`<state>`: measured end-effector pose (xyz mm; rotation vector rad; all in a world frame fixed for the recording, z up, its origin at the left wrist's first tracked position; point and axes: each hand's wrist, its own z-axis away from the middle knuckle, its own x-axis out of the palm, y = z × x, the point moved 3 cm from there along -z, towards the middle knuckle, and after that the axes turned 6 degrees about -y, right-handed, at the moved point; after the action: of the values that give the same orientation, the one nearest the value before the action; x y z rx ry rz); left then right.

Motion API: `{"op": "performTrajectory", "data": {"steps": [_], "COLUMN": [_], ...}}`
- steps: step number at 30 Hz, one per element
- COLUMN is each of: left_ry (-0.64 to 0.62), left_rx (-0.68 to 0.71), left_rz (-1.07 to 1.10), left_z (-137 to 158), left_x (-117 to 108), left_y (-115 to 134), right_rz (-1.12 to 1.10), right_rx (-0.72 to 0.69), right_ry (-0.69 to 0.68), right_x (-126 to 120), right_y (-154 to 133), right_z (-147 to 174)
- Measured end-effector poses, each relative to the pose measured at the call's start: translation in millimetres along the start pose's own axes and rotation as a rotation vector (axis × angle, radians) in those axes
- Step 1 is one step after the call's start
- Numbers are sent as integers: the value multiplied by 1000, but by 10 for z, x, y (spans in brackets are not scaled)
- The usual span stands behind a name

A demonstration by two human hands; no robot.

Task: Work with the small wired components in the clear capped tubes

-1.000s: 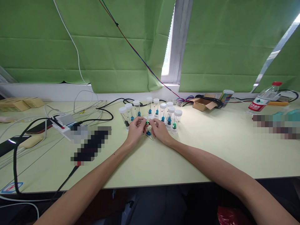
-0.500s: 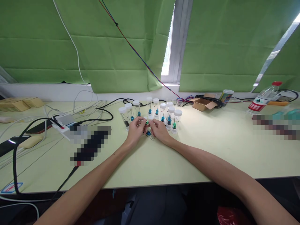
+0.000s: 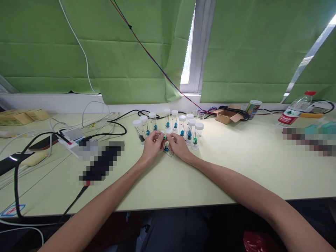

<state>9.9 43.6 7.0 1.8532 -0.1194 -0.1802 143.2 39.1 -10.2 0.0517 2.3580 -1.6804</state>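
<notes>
My left hand point(image 3: 153, 144) and my right hand point(image 3: 178, 144) meet at the middle of the table, both with fingers pinched. Between their fingertips is a small shiny green part point(image 3: 165, 137), too small to name. Just below the fingers lies a blue part with thin wire legs point(image 3: 166, 149), partly hidden by the hands. Around and behind the hands stand several clear tubes with white caps, such as a tube on the right point(image 3: 199, 126) with a green part inside and a tube on the left point(image 3: 137, 123) with a dark part. Most others hold blue parts with wires.
A power strip point(image 3: 72, 138) with cables stands at the left, near phones and a blurred black object point(image 3: 103, 162). An opened cardboard box point(image 3: 227, 116), a can point(image 3: 253, 109) and a water bottle point(image 3: 294, 112) stand at the back right. Yellow boxes point(image 3: 21, 117) lie far left.
</notes>
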Motion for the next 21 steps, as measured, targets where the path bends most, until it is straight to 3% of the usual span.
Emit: {"op": "performTrajectory", "data": {"steps": [21], "left_ry": [-16], "left_rx": [19], "left_rz": [-77], "left_z": [34], "left_x": [40], "left_y": [60], "right_rz": [24], "right_rx": [-13], "right_ry": [-16], "right_x": [2], "right_y": [4], "right_z": [-2]}}
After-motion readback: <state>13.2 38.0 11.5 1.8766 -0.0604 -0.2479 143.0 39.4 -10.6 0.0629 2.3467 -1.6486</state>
